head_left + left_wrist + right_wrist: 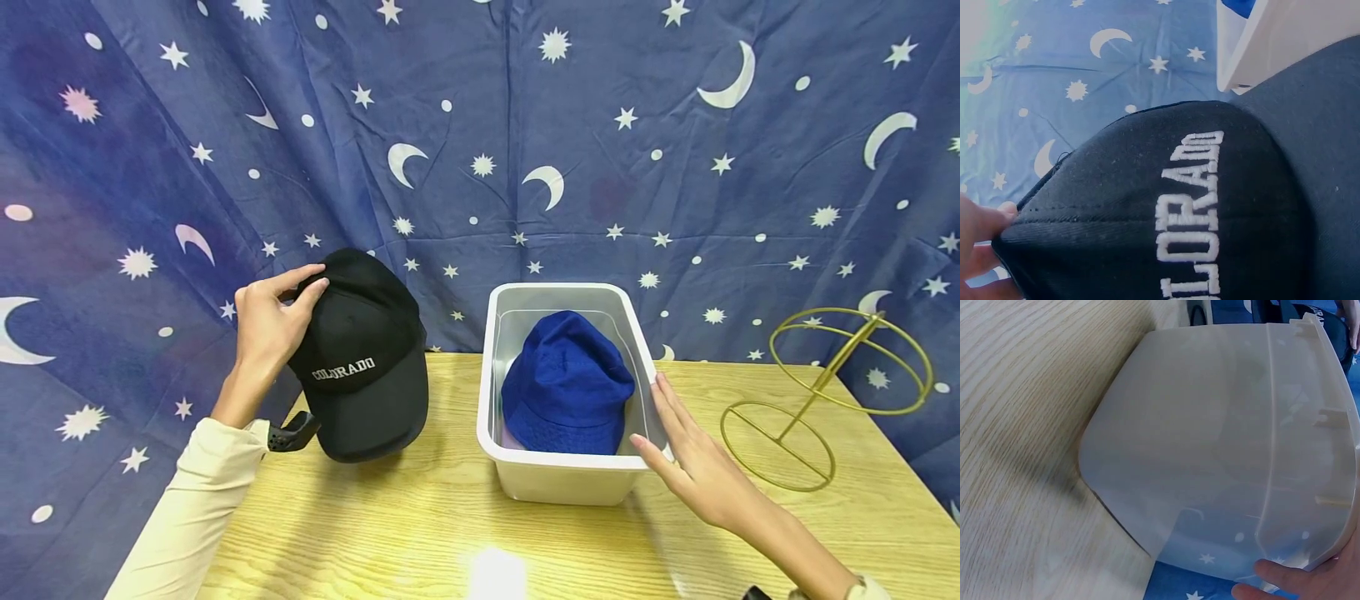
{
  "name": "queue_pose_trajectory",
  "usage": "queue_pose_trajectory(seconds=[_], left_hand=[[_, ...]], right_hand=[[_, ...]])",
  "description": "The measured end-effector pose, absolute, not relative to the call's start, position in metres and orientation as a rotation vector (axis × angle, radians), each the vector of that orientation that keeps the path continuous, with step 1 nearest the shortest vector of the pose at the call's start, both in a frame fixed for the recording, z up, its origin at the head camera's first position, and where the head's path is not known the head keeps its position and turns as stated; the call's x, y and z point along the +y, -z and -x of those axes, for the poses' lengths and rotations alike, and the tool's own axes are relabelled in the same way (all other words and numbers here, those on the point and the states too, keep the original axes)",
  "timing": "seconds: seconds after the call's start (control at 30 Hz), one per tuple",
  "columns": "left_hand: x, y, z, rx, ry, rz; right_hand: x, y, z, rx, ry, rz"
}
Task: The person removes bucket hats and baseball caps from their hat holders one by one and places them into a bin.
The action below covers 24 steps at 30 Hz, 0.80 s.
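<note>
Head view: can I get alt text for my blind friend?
A person's left hand pinches a black COLORADO cap, while the right hand touches a white bin holding a blue bucket hat. A gold wire stand is at right on the wooden table, before a starry curtain.

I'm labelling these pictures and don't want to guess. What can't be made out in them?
- Head: most of the floor of the tub, covered by the blue hat.
- Head: the back of the black cap, turned away from the camera.
- Head: most of the right sleeve, cut off by the bottom edge.
- Left wrist: the start of the lettering, cut off by the bottom edge.
</note>
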State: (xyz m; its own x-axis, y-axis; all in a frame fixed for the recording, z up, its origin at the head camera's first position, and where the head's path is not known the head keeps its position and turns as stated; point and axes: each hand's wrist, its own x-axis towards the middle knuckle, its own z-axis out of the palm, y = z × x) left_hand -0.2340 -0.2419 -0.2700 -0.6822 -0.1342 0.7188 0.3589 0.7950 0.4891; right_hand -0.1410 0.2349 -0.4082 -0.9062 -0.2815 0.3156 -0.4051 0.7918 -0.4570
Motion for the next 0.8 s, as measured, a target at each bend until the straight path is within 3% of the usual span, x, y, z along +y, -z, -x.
queue_pose_trajectory(seconds=[0.8], left_hand=[[-0.206,0.22,0.212,-2.013,0.939,0.284]], right_hand=[[0.235,0.409,0.141,-2.732,-0.793,-0.544]])
